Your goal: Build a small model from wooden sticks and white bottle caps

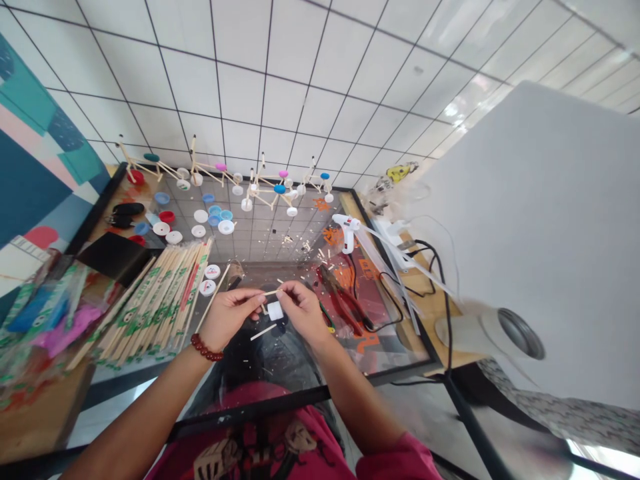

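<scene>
My left hand (231, 315) and my right hand (302, 311) meet over the glass table (260, 247), fingers pinched. Between them they hold a thin wooden stick (271, 292). A small white cap (275, 311) hangs just below the stick, at my right fingers. A red bead bracelet (206, 348) circles my left wrist. Another short stick (263, 331) lies on the glass under my hands.
Wrapped chopsticks (155, 300) are piled to the left. Loose bottle caps (200, 217) and several stick-and-cap models (270, 187) stand at the back. A white glue gun (347, 230), red pliers (345, 303) and black cables (440, 280) lie to the right.
</scene>
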Demonstrator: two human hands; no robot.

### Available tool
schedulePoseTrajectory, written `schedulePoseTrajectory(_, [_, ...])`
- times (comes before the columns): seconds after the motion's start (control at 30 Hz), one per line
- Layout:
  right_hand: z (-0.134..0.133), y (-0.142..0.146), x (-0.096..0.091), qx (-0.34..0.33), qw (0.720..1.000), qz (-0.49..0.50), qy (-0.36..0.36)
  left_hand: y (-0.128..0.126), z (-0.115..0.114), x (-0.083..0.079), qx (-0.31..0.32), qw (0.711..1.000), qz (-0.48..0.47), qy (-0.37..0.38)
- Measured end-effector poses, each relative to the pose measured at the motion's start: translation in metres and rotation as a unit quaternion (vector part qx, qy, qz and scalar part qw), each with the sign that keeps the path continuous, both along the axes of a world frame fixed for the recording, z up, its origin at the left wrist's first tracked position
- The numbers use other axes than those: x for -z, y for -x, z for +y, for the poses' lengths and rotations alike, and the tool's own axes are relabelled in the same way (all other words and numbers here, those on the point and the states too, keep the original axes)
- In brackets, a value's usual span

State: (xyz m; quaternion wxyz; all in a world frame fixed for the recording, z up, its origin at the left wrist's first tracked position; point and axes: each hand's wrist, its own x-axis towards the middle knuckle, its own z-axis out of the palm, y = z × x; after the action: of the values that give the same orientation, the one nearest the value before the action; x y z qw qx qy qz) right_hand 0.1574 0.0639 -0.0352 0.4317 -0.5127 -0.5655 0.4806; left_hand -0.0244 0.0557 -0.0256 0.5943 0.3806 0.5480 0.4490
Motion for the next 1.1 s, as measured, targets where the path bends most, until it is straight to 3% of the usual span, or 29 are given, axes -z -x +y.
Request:
schedulePoseTrajectory(0.37, [0.000, 0.000, 0.003, 0.000, 0.999, 0.030, 0.014, 0.001, 0.001, -0.003, -0.021, 0.998, -0.058, 0.022])
schedulePoseTrajectory(0.57, [0.001, -0.004, 0.003, -0.001, 1.000, -0.002, 0.015, 0.002, 0.003, -0.001, -0.031, 0.996, -0.081, 0.015])
schedulePoseTrajectory(0.8, [-0.001, 0.003, 0.000, 0.048, 0.998, 0.003, -0.041, -0.008, -0.002, 0.006, -0.025, 0.995, -0.069, -0.065])
schedulePoseTrajectory(0.97, [-0.006, 0.009, -0.012, 0.019, 0.996, -0.026, -0.087, -0.014, -0.004, 0.009, -0.007, 0.992, -0.097, -0.077])
schedulePoseTrajectory(1.1, [-0.006, 0.005, -0.010, 0.047, 0.994, -0.013, -0.100, -0.011, -0.004, 0.003, -0.015, 0.989, -0.131, -0.071])
